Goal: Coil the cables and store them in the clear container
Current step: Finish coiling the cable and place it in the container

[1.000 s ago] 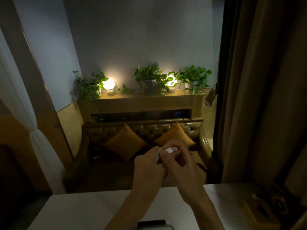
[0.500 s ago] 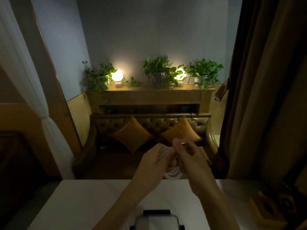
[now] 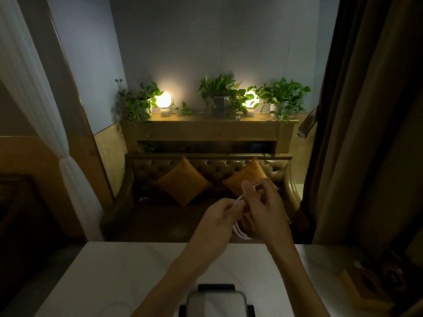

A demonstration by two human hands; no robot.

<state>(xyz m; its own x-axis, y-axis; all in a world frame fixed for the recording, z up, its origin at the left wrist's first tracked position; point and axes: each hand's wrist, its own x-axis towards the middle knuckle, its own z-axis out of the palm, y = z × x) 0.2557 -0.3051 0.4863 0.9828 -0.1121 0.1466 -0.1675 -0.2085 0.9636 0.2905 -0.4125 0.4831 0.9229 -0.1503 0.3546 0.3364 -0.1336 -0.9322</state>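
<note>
A white cable (image 3: 239, 232) is coiled into a small loop between my two hands, held in the air past the far edge of the white table (image 3: 128, 271). My left hand (image 3: 217, 218) grips the coil from the left. My right hand (image 3: 263, 209) pinches the cable's end, its plug tip (image 3: 256, 185) sticking out above the thumb. The coil's lower loops hang below both hands. The clear container (image 3: 216, 303), with black clips at its rim, stands on the table at the bottom edge of the view, under my forearms.
A wooden holder with round holes (image 3: 375, 280) sits at the table's right side. Beyond the table is a tufted sofa (image 3: 206, 170) with two orange cushions, a shelf with plants and two lamps, and a dark curtain (image 3: 366, 133) on the right.
The view tilted down, so the container shows more. My right hand has drawn the cable end up and over the coil; the loops now hang lower between the hands.
</note>
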